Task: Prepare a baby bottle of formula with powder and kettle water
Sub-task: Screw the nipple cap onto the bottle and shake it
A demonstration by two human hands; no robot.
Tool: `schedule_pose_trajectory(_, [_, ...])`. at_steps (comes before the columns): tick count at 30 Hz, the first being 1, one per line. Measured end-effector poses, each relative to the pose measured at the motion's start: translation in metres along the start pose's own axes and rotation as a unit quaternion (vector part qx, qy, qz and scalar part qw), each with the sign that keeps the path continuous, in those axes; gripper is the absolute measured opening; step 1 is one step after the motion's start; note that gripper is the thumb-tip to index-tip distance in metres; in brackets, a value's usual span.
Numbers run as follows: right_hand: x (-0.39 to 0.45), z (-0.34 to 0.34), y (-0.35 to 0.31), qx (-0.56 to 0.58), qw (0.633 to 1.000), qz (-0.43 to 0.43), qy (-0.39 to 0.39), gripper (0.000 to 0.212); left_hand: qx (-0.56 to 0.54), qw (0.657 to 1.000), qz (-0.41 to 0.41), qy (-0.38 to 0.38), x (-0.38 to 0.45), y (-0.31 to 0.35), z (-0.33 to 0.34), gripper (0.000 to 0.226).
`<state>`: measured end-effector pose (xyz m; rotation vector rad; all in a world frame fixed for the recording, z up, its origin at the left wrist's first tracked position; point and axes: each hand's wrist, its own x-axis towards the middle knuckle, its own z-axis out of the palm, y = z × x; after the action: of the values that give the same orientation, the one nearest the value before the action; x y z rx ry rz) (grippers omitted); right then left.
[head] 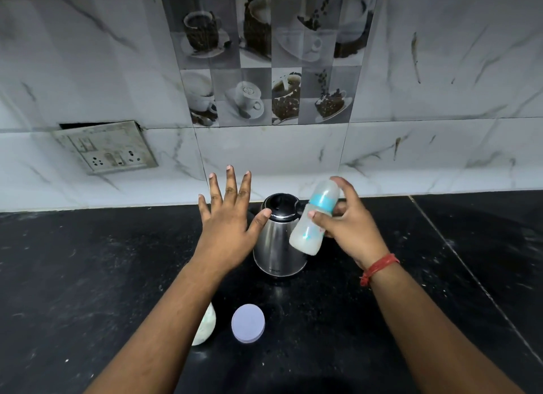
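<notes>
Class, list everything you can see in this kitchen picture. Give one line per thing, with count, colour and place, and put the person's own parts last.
Baby bottle: one, cloudy white with a blue ring, tilted in the air above the kettle.
Kettle: one, steel with a black lid, mid-counter.
Round lid: one, pale lilac, near counter.
White container: one, partly hidden under the left forearm.
Socket plate: one, grey, wall at left.
Coffee picture tiles: one panel, grey-brown, wall centre.
Counter: one, black.
Red thread: one, right wrist.
Left hand: fingers spread, beside the kettle.
Right hand: holds the bottle.
</notes>
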<state>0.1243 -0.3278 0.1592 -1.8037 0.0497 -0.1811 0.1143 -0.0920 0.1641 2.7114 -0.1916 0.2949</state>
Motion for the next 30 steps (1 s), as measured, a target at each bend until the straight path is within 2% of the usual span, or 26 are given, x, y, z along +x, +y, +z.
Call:
schedule_pose_trajectory(3, [-0.001,-0.002,-0.001,0.114,0.980,-0.034,0.157,0.072,0.028,1.000,-0.001,0.002,-0.002,0.000,0.002,0.086])
schedule_pose_trajectory(4, [-0.001,-0.002,-0.001,0.139,0.973,-0.043,0.179,0.072,0.038,0.999,-0.001,0.002,-0.002,0.000,0.003,0.085])
schedule_pose_trajectory(5, [-0.001,-0.001,0.000,0.127,0.975,-0.047,0.173,0.074,0.047,0.999,-0.002,0.000,-0.003,0.000,0.003,0.085])
schedule_pose_trajectory(8, [-0.001,0.000,0.002,0.003,1.000,-0.011,0.016,0.075,0.059,0.998,-0.002,0.003,-0.003,-0.001,0.006,0.084])
schedule_pose_trajectory(9, [-0.001,-0.001,0.000,0.004,1.000,-0.007,0.027,0.073,0.059,0.998,-0.002,0.004,-0.003,-0.002,0.006,0.084])
schedule_pose_trajectory(12, [0.005,-0.007,-0.003,0.134,0.973,-0.035,0.187,0.067,0.056,0.998,-0.002,0.005,-0.003,0.000,0.006,0.084])
schedule_pose_trajectory(13, [0.007,-0.007,-0.003,0.140,0.969,-0.046,0.197,0.068,0.056,0.998,-0.002,0.005,-0.003,0.000,0.006,0.084])
schedule_pose_trajectory(14, [0.008,-0.006,-0.004,0.104,0.977,-0.054,0.176,0.071,0.058,0.998,-0.001,0.003,-0.003,0.000,0.005,0.084])
schedule_pose_trajectory(16, [0.008,-0.003,-0.001,-0.012,0.999,-0.027,0.034,0.074,0.060,0.998,0.000,0.003,-0.002,0.000,0.005,0.083])
schedule_pose_trajectory(17, [0.007,-0.003,-0.002,-0.031,0.999,-0.017,-0.001,0.074,0.060,0.998,0.000,0.006,-0.002,0.001,0.005,0.082])
schedule_pose_trajectory(18, [0.008,-0.006,-0.004,-0.023,1.000,-0.017,0.012,0.073,0.059,0.998,0.000,0.008,-0.002,0.001,0.004,0.082])
schedule_pose_trajectory(21, [0.010,-0.011,-0.013,0.131,0.977,-0.061,0.159,0.066,0.053,0.999,-0.002,0.009,-0.003,0.001,0.004,0.081])
schedule_pose_trajectory(22, [0.009,-0.009,-0.016,0.144,0.973,-0.071,0.165,0.065,0.053,0.999,-0.003,0.005,-0.003,0.000,0.003,0.081])
schedule_pose_trajectory(23, [0.007,-0.006,-0.016,0.117,0.982,-0.065,0.135,0.066,0.054,0.999,-0.004,0.002,-0.003,-0.001,0.003,0.082])
schedule_pose_trajectory(25, [0.006,0.001,-0.010,0.074,0.997,-0.015,0.005,0.066,0.050,0.999,-0.007,0.002,-0.003,-0.002,0.001,0.083])
schedule_pose_trajectory(26, [0.003,0.002,-0.009,0.099,0.995,0.002,-0.013,0.066,0.046,0.999,-0.010,0.004,-0.002,-0.003,0.000,0.084])
schedule_pose_trajectory(27, [0.003,0.001,-0.010,0.136,0.991,0.004,0.009,0.066,0.040,0.999,-0.012,0.006,-0.002,-0.003,-0.002,0.086])
schedule_pose_trajectory(29, [0.002,-0.001,-0.014,0.208,0.969,-0.030,0.132,0.068,0.036,0.999,-0.015,0.008,-0.001,-0.003,-0.004,0.087])
schedule_pose_trajectory(30, [0.003,-0.002,-0.013,0.212,0.962,-0.052,0.165,0.070,0.034,0.999,-0.016,0.007,-0.002,-0.003,-0.004,0.087])
